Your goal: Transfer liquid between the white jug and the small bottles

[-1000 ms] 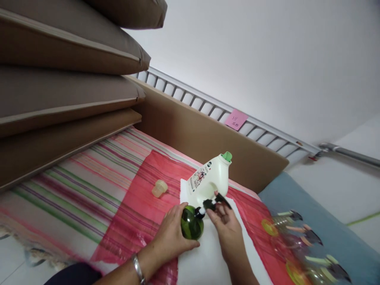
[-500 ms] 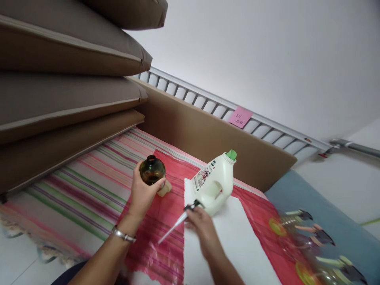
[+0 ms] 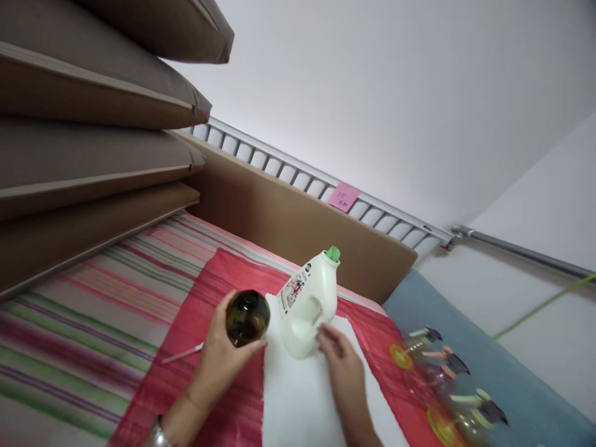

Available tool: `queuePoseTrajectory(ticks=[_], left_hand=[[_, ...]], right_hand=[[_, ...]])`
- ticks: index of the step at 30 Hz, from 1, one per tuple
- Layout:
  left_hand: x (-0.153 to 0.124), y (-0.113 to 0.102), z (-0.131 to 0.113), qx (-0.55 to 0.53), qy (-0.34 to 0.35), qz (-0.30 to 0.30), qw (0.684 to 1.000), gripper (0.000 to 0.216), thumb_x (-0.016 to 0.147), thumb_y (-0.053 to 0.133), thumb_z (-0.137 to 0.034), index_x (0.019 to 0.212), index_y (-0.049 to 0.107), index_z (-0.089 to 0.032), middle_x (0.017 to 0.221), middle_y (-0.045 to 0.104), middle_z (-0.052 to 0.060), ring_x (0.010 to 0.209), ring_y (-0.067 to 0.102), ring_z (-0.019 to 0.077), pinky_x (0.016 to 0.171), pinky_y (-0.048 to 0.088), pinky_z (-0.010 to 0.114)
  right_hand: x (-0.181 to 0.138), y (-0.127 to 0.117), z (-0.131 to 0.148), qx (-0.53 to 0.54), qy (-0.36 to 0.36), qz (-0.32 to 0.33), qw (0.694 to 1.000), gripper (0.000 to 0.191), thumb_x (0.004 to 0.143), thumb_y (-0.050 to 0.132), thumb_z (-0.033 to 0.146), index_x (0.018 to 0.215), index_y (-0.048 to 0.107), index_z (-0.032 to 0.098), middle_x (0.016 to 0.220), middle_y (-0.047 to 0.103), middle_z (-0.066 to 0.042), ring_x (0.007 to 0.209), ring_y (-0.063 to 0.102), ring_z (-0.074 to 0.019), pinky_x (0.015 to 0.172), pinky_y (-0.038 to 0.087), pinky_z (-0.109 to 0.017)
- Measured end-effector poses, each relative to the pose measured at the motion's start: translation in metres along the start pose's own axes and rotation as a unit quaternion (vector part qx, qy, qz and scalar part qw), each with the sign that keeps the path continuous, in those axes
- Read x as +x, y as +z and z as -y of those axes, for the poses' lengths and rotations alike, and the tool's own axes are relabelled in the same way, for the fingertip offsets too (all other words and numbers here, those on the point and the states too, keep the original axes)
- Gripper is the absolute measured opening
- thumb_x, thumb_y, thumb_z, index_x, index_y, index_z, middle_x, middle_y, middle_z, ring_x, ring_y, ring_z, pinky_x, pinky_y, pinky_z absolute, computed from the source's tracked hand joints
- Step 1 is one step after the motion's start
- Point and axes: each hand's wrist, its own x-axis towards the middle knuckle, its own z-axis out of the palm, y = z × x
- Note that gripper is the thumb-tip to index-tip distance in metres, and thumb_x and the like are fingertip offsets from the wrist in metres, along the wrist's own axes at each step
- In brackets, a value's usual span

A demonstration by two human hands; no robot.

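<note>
My left hand (image 3: pixel 218 361) is wrapped round a round dark green bottle (image 3: pixel 247 317) with no top on it, held just above a red plastic sheet (image 3: pixel 205 292). Left of that hand, a pump head with its thin white tube (image 3: pixel 182 354) lies on the sheet. A white jug (image 3: pixel 307 304) with a green cap (image 3: pixel 332 253) stands on a white paper sheet (image 3: pixel 298 397). My right hand (image 3: pixel 341 365) holds nothing; its fingers are loosely apart and the tips reach the jug's base.
Several clear spray bottles (image 3: pixel 442 385) lie on a blue mat at the right. A striped cloth (image 3: pixel 93 304) covers the surface. Brown cushions (image 3: pixel 84 155) are stacked at the left. Behind stand a cardboard panel (image 3: pixel 279 214) and a rail bearing a pink note (image 3: pixel 343 197).
My right hand has let go of the pump, which now lies on the red sheet, and has moved to the jug. My left hand brought the green bottle next to the jug.
</note>
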Motion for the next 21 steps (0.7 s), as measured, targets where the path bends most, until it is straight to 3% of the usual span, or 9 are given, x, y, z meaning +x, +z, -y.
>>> queuePoseTrajectory(ticks=[2, 4, 9, 14, 18, 21], left_hand=[[-0.010, 0.010, 0.003, 0.006, 0.019, 0.039, 0.999, 0.085, 0.060, 0.078, -0.031, 0.131, 0.032, -0.022, 0.133, 0.045, 0.013, 0.127, 0.040, 0.0317, 0.106, 0.033, 0.053], [-0.018, 0.017, 0.005, 0.013, 0.029, 0.065, 0.997, 0.083, 0.060, 0.078, -0.029, 0.130, 0.034, -0.021, 0.133, 0.045, 0.013, 0.128, 0.038, 0.0328, 0.107, 0.030, 0.054], [-0.026, 0.026, 0.009, -0.015, -0.017, 0.103, 0.994, 0.084, 0.056, 0.078, -0.019, 0.129, 0.036, -0.021, 0.132, 0.048, 0.012, 0.126, 0.042, 0.0308, 0.108, 0.029, 0.052], [-0.038, 0.036, 0.011, -0.043, -0.048, 0.176, 0.982, 0.093, 0.049, 0.083, -0.022, 0.129, 0.037, -0.021, 0.131, 0.048, 0.012, 0.125, 0.042, 0.0300, 0.110, 0.029, 0.048], [-0.050, 0.044, 0.011, -0.045, -0.058, 0.247, 0.966, 0.100, 0.043, 0.086, -0.026, 0.131, 0.038, -0.023, 0.132, 0.047, 0.012, 0.125, 0.042, 0.0319, 0.109, 0.031, 0.048], [-0.051, 0.044, 0.011, -0.039, -0.060, 0.278, 0.958, 0.099, 0.043, 0.086, -0.027, 0.131, 0.040, -0.023, 0.133, 0.047, 0.012, 0.125, 0.042, 0.0326, 0.109, 0.030, 0.049]], right_hand=[[0.018, -0.019, 0.006, 0.000, -0.024, -0.056, 0.998, 0.060, 0.067, 0.067, 0.051, 0.116, 0.056, 0.019, 0.125, 0.058, -0.009, 0.116, 0.051, -0.0261, 0.095, 0.041, -0.036], [0.036, -0.023, 0.003, 0.009, -0.026, -0.063, 0.998, 0.065, 0.067, 0.066, 0.052, 0.120, 0.052, 0.016, 0.129, 0.055, -0.012, 0.117, 0.050, -0.0260, 0.094, 0.041, -0.036], [0.064, 0.003, -0.021, 0.040, 0.004, 0.016, 0.999, 0.046, 0.060, 0.073, 0.048, 0.086, 0.067, 0.011, 0.081, 0.072, -0.008, 0.076, 0.065, -0.0237, 0.066, 0.050, -0.032], [0.079, 0.020, -0.028, 0.078, -0.013, -0.016, 0.997, 0.036, 0.058, 0.074, 0.047, 0.070, 0.060, 0.016, 0.061, 0.064, 0.001, 0.057, 0.058, -0.0162, 0.056, 0.046, -0.027], [0.086, 0.004, -0.012, 0.086, -0.027, -0.033, 0.995, 0.039, 0.058, 0.073, 0.049, 0.072, 0.055, 0.018, 0.054, 0.056, 0.005, 0.048, 0.052, -0.0128, 0.047, 0.042, -0.025], [0.079, -0.028, 0.009, 0.058, -0.034, -0.014, 0.998, 0.039, 0.057, 0.074, 0.047, 0.074, 0.057, 0.017, 0.051, 0.054, 0.005, 0.043, 0.049, -0.0120, 0.043, 0.040, -0.024]])
